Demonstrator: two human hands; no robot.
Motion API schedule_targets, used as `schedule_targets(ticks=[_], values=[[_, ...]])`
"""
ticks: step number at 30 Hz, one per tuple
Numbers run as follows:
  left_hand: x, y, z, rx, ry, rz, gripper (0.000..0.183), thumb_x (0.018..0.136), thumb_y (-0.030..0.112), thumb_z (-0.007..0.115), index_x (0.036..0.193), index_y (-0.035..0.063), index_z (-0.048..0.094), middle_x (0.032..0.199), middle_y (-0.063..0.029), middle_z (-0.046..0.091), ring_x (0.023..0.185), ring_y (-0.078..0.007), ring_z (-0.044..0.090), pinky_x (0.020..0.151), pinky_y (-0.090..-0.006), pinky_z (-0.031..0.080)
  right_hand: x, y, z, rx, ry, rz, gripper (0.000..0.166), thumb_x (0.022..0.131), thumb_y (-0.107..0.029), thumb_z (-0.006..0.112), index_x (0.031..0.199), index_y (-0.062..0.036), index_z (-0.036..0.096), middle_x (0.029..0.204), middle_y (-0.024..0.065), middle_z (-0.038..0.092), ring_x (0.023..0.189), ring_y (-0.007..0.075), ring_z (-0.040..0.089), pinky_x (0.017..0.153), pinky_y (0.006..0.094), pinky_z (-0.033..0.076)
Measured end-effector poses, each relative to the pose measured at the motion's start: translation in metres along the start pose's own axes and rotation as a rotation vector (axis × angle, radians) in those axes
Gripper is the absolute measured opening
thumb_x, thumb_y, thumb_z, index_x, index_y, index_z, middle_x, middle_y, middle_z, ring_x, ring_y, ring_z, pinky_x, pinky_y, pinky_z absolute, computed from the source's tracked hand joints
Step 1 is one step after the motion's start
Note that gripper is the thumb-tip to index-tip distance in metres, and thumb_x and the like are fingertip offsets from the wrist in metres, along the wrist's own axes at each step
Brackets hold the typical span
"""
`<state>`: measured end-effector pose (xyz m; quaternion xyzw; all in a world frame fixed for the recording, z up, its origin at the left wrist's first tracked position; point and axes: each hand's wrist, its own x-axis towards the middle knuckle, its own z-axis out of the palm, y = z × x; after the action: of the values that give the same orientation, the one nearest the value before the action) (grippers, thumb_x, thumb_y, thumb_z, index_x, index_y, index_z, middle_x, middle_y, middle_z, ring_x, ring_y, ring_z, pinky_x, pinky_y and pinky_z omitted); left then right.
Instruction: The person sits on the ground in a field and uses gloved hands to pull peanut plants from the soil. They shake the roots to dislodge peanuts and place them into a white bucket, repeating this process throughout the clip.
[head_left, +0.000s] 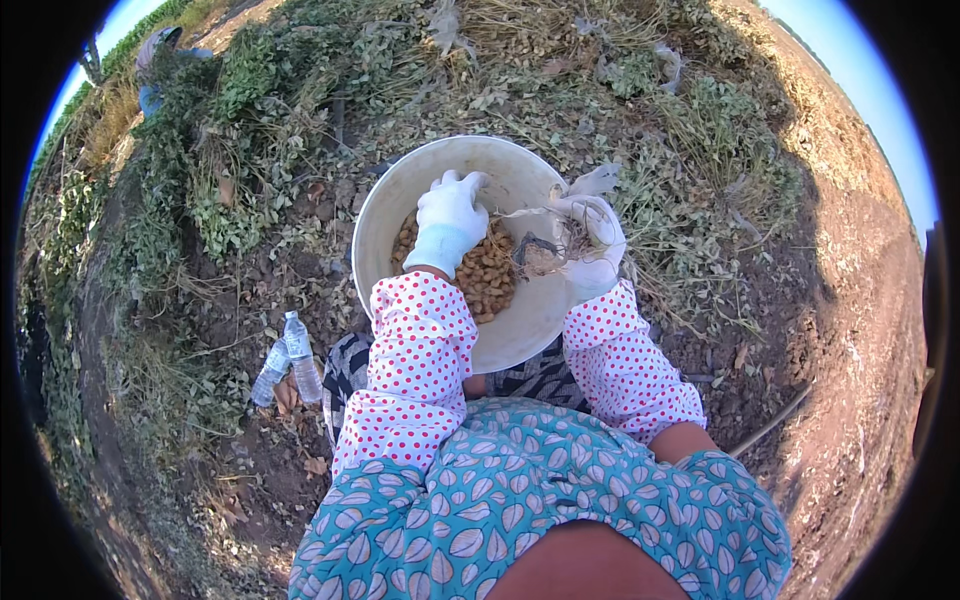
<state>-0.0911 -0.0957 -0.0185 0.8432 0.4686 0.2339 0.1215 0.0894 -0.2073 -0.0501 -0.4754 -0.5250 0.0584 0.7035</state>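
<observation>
A large white plastic bucket (379, 202) stands between my knees, with unshelled peanuts (487, 279) heaped on its bottom. My left hand (452, 217), in a white knit glove, is inside the bucket over the peanuts, back of the hand up; its fingertips point to the far wall, and whether they hold anything cannot be told. At the bucket's right rim my right hand (598, 238), gloved too, grips a bunch of dry peanut plant roots (541, 255) that hangs over the opening. A scrap of thin pale plastic film (596, 180) sticks out beside that hand.
Two clear plastic bottles (301, 358) (271, 373) lie on the soil at the left. Pulled peanut plants (251, 79) are piled at the left and ahead, more (720, 142) at the right. Another person (154, 67) is at the far upper left. A thin stick (772, 421) lies at the lower right.
</observation>
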Motion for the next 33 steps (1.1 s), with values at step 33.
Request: schedule_targets(ticks=[33], values=[[0.006, 0.004, 0.003, -0.636, -0.066, -0.107, 0.022, 0.097, 0.023, 0.073, 0.105, 0.0031, 0.075, 0.092, -0.0085, 0.077, 0.081, -0.0158, 0.071, 0.079, -0.0322, 0.056, 0.007, 0.040, -0.004, 0.104, 0.157, 0.167, 0.025, 0.084, -0.013, 0.077, 0.107, -0.0065, 0.069, 0.099, 0.0079, 0.072, 0.095, 0.0240, 0.070, 0.084, 0.0385, 0.057]])
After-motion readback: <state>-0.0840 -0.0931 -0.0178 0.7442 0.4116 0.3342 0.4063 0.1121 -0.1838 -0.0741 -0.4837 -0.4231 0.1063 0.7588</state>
